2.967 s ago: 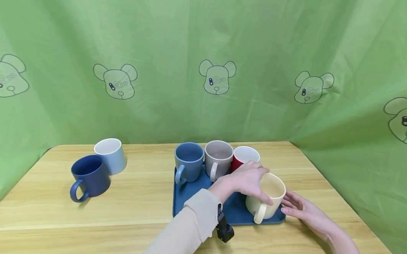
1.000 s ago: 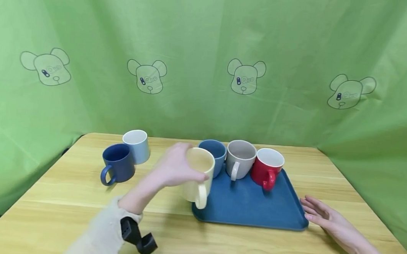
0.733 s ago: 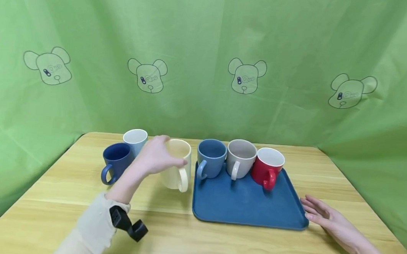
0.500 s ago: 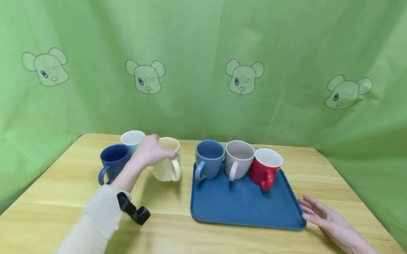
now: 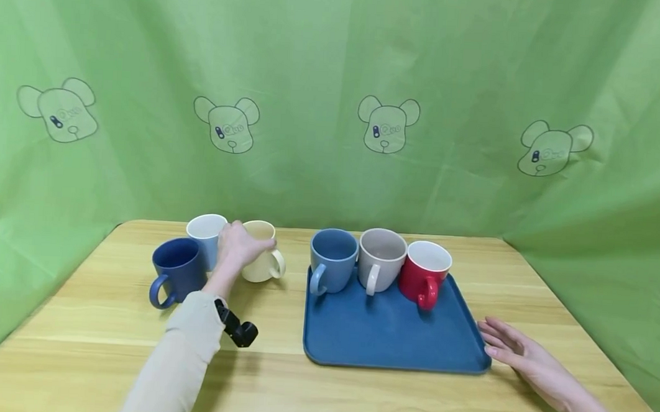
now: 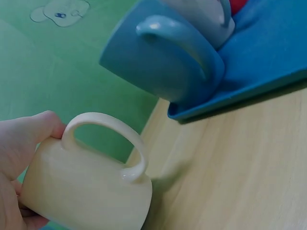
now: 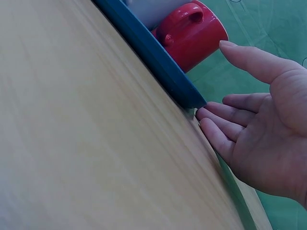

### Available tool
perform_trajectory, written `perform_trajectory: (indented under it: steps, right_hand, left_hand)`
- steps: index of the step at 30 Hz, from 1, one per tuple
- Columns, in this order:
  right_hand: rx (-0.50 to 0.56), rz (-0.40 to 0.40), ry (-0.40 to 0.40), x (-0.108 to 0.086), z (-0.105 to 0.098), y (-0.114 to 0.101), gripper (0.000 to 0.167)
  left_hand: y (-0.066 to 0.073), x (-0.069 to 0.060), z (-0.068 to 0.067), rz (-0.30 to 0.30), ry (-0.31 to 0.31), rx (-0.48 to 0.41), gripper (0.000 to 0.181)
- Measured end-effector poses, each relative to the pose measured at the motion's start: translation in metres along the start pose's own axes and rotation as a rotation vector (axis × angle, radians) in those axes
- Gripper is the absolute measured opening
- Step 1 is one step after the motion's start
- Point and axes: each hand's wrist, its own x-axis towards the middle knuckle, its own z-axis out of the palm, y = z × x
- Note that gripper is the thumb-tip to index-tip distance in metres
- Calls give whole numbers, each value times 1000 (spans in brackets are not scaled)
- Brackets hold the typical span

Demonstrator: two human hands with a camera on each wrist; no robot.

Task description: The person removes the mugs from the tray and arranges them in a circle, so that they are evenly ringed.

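Note:
A cream mug [image 5: 258, 266] stands upright at the table's back left, its handle to the right. My left hand [image 5: 239, 245] grips it near the rim, and in the left wrist view the thumb lies by the handle of the cream mug [image 6: 86, 187]. Just left of that hand are a pale blue mug [image 5: 207, 242] and a navy mug [image 5: 183, 276]. My right hand [image 5: 529, 359] lies at the right edge of the blue tray [image 5: 396, 340]; in the right wrist view the relaxed fingertips of this hand [image 7: 259, 110] are at the tray's corner.
Along the tray's back stand a blue mug [image 5: 334, 265], a grey mug [image 5: 381, 265] and a red mug [image 5: 424, 276], side by side. A green curtain [image 5: 309, 167] hangs behind the wooden table [image 5: 320, 398].
My left hand has carried the cream mug from the tray's front right, leftwards and back, to beside the pale blue mug. The right hand has stayed by the tray's edge. The view has turned left.

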Motion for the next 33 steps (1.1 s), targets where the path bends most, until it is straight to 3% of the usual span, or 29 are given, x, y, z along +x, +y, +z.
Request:
perform_trajectory:
  steps: [10,16,21,25,33]
  right_hand:
    - [2,-20,1,1,3,-3,65]
    - [-5,-20,9,2,2,-3,64]
    - [-23,-40,13,-1,0,-2,63]
    - [-21,-33,20,-2,1,-2,64]
    - [-16,-32,22,-1,1,-5,64]
  left_hand:
    - [-2,2,9,-52,61,63,80]
    - [-4,-2,11,-60,70,-10,92]
    - [-7,-7,12,-36,83,-108,90]
    - [-7,-10,16,-37,145,-159,85]
    - [-6,-12,23,-124,281,-195,83]
